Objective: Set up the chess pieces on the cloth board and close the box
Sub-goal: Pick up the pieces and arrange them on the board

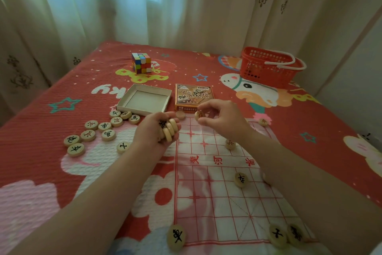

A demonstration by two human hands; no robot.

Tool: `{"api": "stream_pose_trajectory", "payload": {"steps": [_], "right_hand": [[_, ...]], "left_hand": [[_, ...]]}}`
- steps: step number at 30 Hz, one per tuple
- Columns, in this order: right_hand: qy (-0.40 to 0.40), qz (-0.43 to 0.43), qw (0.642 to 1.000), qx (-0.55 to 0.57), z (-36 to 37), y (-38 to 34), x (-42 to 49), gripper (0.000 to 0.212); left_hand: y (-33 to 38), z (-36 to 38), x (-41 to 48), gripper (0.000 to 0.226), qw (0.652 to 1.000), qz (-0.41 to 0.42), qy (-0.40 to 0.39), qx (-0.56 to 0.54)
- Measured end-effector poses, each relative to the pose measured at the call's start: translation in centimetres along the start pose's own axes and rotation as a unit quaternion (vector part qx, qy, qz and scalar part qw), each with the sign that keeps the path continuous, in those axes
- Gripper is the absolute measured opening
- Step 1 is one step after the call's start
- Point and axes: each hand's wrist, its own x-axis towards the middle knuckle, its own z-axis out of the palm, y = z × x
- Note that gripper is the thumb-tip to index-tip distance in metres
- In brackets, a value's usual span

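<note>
Aloft, left hand (154,132), right hand (224,119) (pieces (170,129))

In left hand (159,130) a stack of pieces (170,129), between right hand (222,119) fingers (206,106) one piece (198,115), near cloth board (217,192) far edge.

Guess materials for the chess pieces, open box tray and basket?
Chess pieces: probably pale wood, smooth finish, with visible grain tone and painted characters.
Box tray: cardboard, matte grey-brown, with thin folded walls.
Basket: plastic, slightly glossy red with a moulded lattice and white handles.
</note>
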Motion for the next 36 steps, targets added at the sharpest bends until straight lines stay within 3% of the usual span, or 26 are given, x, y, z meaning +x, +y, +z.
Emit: {"api": "stream_pose_trajectory", "payload": {"steps": [4, 12, 18, 22, 28, 36], "right_hand": [[-0.057, 0.008, 0.996, -0.064, 1.0, 0.4, 0.6, 0.014], [-0.142, 0.005, 0.975, -0.171, 2.5, 0.3, 1.0, 0.013], [-0.07, 0.005, 0.996, -0.058, 1.3, -0.4, 0.7, 0.013], [-0.089, -0.028, 0.996, 0.008, 0.9, -1.4, 0.5, 0.022], [-0.113, -0.057, 0.992, 0.017, 1.2, -1.3, 0.0, 0.03], [-0.081, -0.087, 0.993, 0.022, 1.1, -1.3, -0.5, 0.034]], "left_hand": [[0.5, -0.4, 0.1, 0.028, 0.999, -0.008, 0.02, -0.044], [-0.2, -0.1, 0.5, 0.019, 0.999, 0.005, 0.0, 0.036], [-0.2, -0.4, 0.3, 0.019, 0.994, -0.027, -0.056, 0.092], [-0.4, -0.3, 0.1, 0.022, 0.99, -0.051, -0.087, 0.1], [-0.6, -0.3, -0.1, 0.017, 0.978, -0.073, -0.122, 0.155], [-0.8, -0.2, 0.0, 0.029, 0.975, -0.125, -0.146, 0.111]]}}
